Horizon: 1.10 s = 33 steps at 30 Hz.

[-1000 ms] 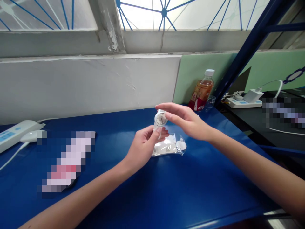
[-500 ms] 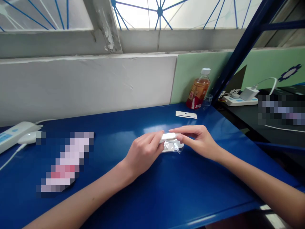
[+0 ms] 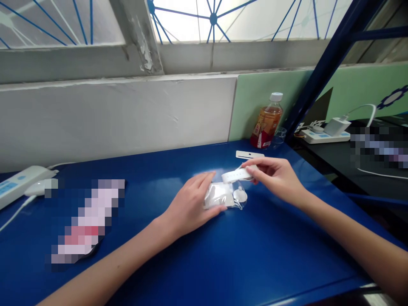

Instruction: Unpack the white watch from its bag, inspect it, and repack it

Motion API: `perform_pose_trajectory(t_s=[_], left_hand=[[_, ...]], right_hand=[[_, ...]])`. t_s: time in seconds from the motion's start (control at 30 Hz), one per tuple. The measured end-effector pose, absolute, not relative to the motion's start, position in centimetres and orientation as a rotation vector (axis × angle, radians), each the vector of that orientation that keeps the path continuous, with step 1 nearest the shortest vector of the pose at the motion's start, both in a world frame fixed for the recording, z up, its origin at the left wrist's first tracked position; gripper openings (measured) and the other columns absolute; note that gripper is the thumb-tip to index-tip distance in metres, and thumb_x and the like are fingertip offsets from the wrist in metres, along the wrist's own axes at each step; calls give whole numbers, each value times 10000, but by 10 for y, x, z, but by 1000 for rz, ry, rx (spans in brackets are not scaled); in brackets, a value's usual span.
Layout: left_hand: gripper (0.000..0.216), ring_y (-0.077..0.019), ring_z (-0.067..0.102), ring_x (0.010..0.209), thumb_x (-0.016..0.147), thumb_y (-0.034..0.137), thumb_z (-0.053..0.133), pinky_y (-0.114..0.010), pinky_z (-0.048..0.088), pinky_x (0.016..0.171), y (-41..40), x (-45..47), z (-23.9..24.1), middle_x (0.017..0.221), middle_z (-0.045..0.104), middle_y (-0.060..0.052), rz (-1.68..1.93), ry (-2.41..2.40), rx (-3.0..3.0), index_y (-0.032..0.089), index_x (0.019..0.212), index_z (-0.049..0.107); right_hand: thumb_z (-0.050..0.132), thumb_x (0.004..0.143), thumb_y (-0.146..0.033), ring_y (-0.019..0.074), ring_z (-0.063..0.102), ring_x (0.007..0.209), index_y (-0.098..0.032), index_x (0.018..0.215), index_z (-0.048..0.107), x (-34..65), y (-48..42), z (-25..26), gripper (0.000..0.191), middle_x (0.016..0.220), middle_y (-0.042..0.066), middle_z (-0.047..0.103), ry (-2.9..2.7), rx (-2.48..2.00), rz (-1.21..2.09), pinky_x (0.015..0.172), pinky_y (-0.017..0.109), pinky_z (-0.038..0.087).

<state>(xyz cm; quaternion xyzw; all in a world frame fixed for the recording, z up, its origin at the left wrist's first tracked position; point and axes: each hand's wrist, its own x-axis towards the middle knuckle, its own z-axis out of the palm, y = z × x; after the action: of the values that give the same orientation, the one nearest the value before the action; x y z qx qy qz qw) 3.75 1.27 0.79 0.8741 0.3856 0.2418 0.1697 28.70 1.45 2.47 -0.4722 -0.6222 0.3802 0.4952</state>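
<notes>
My right hand [image 3: 272, 176] pinches a white, looped strap-like piece [image 3: 236, 175] between thumb and fingers. A row of faint small marks runs along it, and its right end is hidden by the fingers. Below and left of it, a clear plastic packet [image 3: 219, 195] lies on the blue table [image 3: 204, 259]. Inside the packet are a white flat piece and a round white piece [image 3: 240, 195]. My left hand [image 3: 193, 199] curves around the packet's left end, thumb at the near edge and fingers at the far edge.
A white card [image 3: 249, 154] lies beyond my right hand, before a drink bottle [image 3: 267, 121] and a clear cup [image 3: 280, 135]. To the left are a blurred-out phone-like object [image 3: 91, 219] and a power strip [image 3: 24, 182]. A blue post [image 3: 318, 76] rises at right.
My right hand has moved slightly up and right with the white strap-like piece. My left hand has let go of that piece, spread its fingers and come down around the packet.
</notes>
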Motion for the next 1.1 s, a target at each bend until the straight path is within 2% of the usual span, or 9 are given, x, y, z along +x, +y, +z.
perform_pose_trajectory(t_s=[0.1,0.27,0.43,0.57,0.67,0.77,0.83,1.0,1.1], left_hand=[[656,-362,474,1318,850,482,696,-521,358,1100,14,34,3,1387,565,-163,610,1056,2450,195,1405,497],[575,-352,515,1260,903,433,640,-489,414,1054,12,33,0,1355,567,-160,611,1093,2442,196,1403,487],[502,-338,523,1241,975,427,524,-468,470,1003,11,31,-5,1347,548,-157,655,1119,2538,200,1416,449],[484,-327,533,1210,987,395,510,-475,488,988,11,31,-9,1313,552,-168,755,1107,2639,161,1404,436],[477,-320,543,1193,984,389,520,-457,495,986,11,32,-9,1299,554,-176,776,1097,2683,137,1382,450],[479,-319,543,1192,975,390,539,-449,494,991,12,33,-9,1288,561,-174,723,1097,2694,126,1367,463],[485,-317,538,1200,976,398,537,-448,491,996,12,32,-10,1298,556,-173,681,1111,2684,125,1369,461],[496,-313,536,1204,984,415,516,-443,498,988,12,32,-10,1309,549,-173,650,1125,2663,133,1386,449],[495,-316,541,1196,977,408,532,-440,504,976,12,32,-9,1303,553,-177,655,1114,2663,125,1376,460]], right_hand=[[737,801,-412,156,606,559,-190,871,768,295,24,19,235,788,65,734,-1541,-1214,911,510,291,522],[686,836,-415,174,600,568,-165,833,751,307,30,17,258,709,57,698,-1706,-1354,858,524,303,499],[650,862,-426,199,639,649,-165,854,759,320,33,26,283,771,74,722,-1849,-1431,854,574,307,520],[636,875,-454,203,660,682,-165,901,748,311,30,22,311,789,68,727,-1833,-1373,922,599,304,546],[630,886,-448,206,680,696,-177,929,740,298,24,11,296,867,76,747,-1830,-1301,890,612,321,572],[601,924,-349,214,704,814,-195,957,750,292,19,2,217,1080,102,728,-1981,-1198,514,698,341,581],[542,959,-273,222,705,909,-191,1003,745,294,18,0,223,1121,110,712,-2138,-1081,339,790,357,573],[543,960,-243,231,699,973,-187,1163,694,306,23,7,258,1204,114,677,-2404,-996,328,834,366,566],[538,959,-200,224,689,1009,-184,1182,682,306,24,6,266,1193,109,684,-2425,-944,356,873,354,558]])
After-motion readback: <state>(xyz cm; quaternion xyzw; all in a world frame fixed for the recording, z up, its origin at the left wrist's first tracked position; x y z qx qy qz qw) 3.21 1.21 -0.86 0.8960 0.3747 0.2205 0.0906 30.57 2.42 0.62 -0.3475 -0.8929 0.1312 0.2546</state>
